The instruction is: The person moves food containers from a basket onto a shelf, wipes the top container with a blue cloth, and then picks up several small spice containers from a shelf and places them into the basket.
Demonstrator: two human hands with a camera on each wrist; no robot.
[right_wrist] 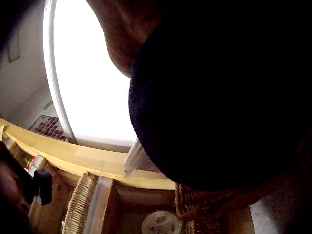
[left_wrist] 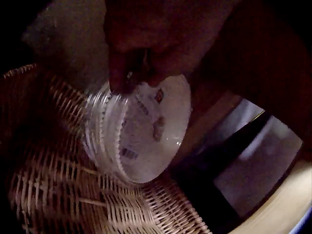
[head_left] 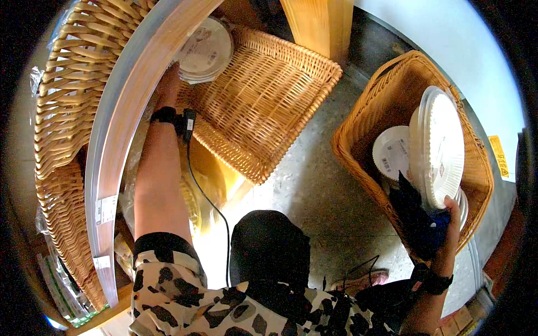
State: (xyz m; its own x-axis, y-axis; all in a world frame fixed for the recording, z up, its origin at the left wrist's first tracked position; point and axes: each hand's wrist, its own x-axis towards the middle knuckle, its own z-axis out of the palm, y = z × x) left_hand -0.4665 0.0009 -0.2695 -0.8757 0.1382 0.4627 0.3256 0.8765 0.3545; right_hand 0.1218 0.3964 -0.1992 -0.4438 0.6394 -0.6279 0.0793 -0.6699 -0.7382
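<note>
While only head view shows right fingers (head_left: 450,204) gripping plates (head_left: 446,140), left fingers (left_wrist: 118,75) clamp dishes (left_wrist: 141,131).

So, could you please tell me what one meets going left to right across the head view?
Leftmost wicker basket, left hand, shallow wicker basket, lower round white pack, upright white plate pack, yellow label.

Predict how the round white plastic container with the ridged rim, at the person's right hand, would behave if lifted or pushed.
The round white plastic container may roll if pushed along its edge, given its circular outline. The right hand grips it near the lower edge, so it is probably light but could tip. Its shiny plastic could be slippery.
</note>
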